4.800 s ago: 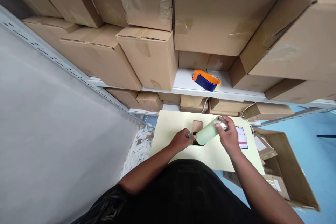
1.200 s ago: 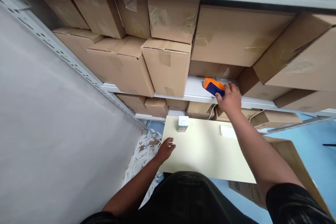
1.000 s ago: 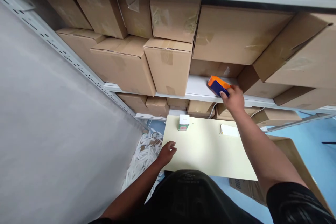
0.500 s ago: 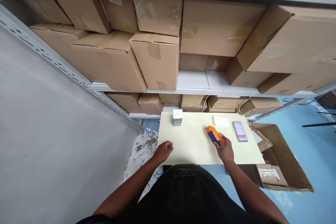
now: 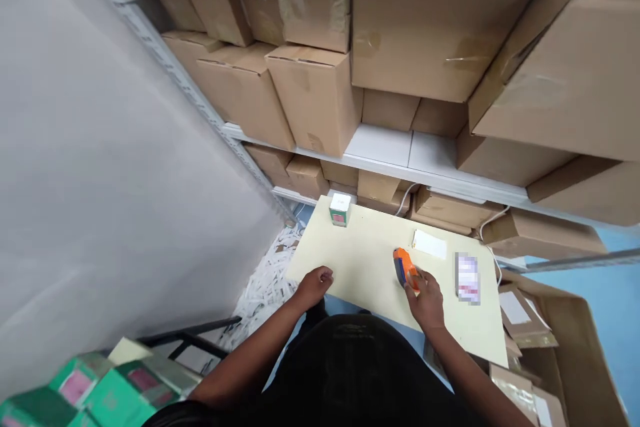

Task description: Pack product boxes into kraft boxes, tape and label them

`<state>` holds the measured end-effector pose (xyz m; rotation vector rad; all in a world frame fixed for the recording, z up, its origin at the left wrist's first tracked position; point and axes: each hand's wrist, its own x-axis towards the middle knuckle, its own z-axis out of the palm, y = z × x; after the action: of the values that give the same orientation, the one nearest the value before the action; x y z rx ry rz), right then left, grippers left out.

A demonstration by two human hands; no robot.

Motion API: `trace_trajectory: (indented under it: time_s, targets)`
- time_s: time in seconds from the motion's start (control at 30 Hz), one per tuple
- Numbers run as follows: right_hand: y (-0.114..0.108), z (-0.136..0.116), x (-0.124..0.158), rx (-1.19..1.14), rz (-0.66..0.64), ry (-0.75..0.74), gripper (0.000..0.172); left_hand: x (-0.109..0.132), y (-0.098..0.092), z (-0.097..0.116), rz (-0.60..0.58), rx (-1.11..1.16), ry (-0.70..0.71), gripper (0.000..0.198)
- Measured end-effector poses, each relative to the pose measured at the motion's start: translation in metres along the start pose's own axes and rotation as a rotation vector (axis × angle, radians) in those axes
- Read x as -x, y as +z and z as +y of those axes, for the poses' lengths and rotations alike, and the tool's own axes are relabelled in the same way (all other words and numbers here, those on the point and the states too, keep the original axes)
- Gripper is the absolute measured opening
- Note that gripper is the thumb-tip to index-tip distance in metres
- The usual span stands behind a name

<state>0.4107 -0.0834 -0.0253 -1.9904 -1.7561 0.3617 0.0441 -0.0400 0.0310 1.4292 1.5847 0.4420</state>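
Observation:
My right hand (image 5: 426, 297) grips the rear end of an orange and blue label gun (image 5: 406, 268) over the cream tabletop (image 5: 363, 260). Its fingers and thumb wrap that end and hide part of it. Near the table's front left edge, my left hand (image 5: 314, 285) is closed with curled fingers, and no object shows in it. A small green and white box (image 5: 340, 209) stands upright at the table's far left corner. Beyond the label gun lies a white card or paper (image 5: 430, 244). A blurred-out purple and white item (image 5: 468, 278) lies to the right of my right hand.
Shelves with brown cartons (image 5: 310, 93) rise behind the table. An open carton (image 5: 575, 347) holding packages stands at the right. Shredded white strips (image 5: 267, 273) cover the floor at left. Several green boxes (image 5: 120, 393) are stacked at lower left, beside the wall (image 5: 125, 180).
The view has turned left, bringing the stacked green boxes into sight. The label gun now points more straight away from me, still in my right hand. My left hand stays closed.

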Motion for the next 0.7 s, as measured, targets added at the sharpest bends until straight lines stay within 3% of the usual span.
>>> trace_trajectory:
  time_s: [0.17,0.37,0.53,0.7]
  targets:
    - [-0.013,-0.006,-0.022,-0.133,-0.126,-0.124,0.039,0.04,0.021,0.007,0.149,0.105,-0.035,0.012]
    - [0.0,-0.059,-0.043,-0.202,-0.215,-0.303,0.044,0.095,0.022,-0.005,0.368,0.216,-0.054,0.016]
    - [0.02,-0.113,-0.032,-0.293,-0.398,-0.434,0.045,0.159,0.01,-0.028,0.563,0.272,-0.072,0.02]
    - [0.047,-0.176,0.004,-0.353,-0.494,-0.584,0.047,0.242,0.004,-0.062,0.691,0.317,-0.13,0.022]
